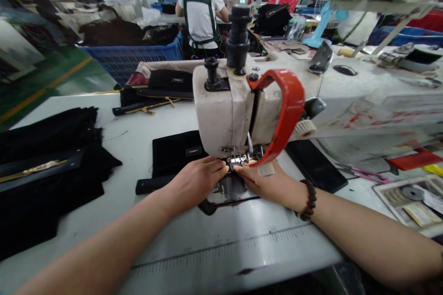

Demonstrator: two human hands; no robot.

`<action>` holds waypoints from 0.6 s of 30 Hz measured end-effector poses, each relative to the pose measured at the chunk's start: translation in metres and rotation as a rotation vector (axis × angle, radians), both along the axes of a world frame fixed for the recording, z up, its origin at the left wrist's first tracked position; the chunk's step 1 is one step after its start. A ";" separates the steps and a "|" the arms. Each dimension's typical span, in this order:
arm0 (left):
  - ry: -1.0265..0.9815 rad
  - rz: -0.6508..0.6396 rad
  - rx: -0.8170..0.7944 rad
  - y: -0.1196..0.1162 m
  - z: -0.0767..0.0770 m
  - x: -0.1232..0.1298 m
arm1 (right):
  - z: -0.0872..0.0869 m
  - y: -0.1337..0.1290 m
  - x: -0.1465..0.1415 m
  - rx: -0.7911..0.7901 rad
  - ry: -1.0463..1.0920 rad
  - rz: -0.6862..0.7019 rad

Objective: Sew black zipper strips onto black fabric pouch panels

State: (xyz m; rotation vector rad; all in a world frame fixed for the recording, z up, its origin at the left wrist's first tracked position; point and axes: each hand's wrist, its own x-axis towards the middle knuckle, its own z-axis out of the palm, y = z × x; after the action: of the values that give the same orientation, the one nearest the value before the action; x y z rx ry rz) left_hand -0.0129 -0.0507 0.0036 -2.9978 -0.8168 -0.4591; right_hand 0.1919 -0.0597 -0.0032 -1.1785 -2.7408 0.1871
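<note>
A black fabric panel (173,154) with a small label lies at the sewing machine (221,110), its right edge running in by the presser foot (237,160). My left hand (197,182) lies over the panel, fingers together, with its thumb and fingertips closed on the edge just left of the foot. From the other side my right hand (266,183) reaches under the red curved guard (289,110), its fingertips pinched at the same edge. The guard and the machine head hide part of the right fingers and the needle area.
To the left lies a pile of black fabric pieces (44,166) with gold zippers. Finished-looking black pouches (166,90) rest behind the panel. A black phone (316,166), pink-handled scissors (370,174) and a parts tray (411,203) are right. A co-worker (200,7) sits beyond.
</note>
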 end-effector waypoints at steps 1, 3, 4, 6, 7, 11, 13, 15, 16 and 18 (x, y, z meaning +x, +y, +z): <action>0.002 0.005 -0.011 0.001 0.001 0.000 | 0.000 0.001 0.000 -0.012 -0.002 0.004; 0.019 0.021 -0.044 0.002 0.002 0.001 | -0.001 0.003 0.000 -0.032 0.010 0.004; 0.028 0.029 -0.062 0.002 0.004 0.001 | -0.001 0.004 0.000 -0.039 0.018 0.000; 0.034 0.032 -0.082 0.002 0.005 0.001 | -0.001 0.004 0.000 -0.048 0.032 -0.013; 0.036 0.036 -0.084 0.002 0.006 0.001 | 0.000 0.004 0.000 -0.052 0.038 -0.018; 0.111 0.135 -0.057 0.003 0.004 0.002 | 0.001 0.005 -0.002 -0.058 0.050 -0.034; 0.200 0.238 -0.040 -0.002 0.007 0.003 | 0.004 0.004 -0.001 -0.069 0.049 -0.032; 0.279 0.253 -0.067 -0.015 0.017 0.001 | 0.011 0.000 0.003 -0.100 0.061 -0.001; 0.295 0.209 -0.115 -0.025 0.026 -0.002 | 0.017 -0.004 0.007 -0.124 0.083 0.026; 0.219 0.053 -0.256 -0.049 0.049 -0.012 | 0.033 -0.014 0.014 -0.191 0.170 0.088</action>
State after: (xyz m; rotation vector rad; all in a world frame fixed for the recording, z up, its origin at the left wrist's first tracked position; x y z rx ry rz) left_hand -0.0250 -0.0998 0.0522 -3.1655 -0.9999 -0.0233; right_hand 0.2062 -0.0733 0.0302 -1.0308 -2.6725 0.5447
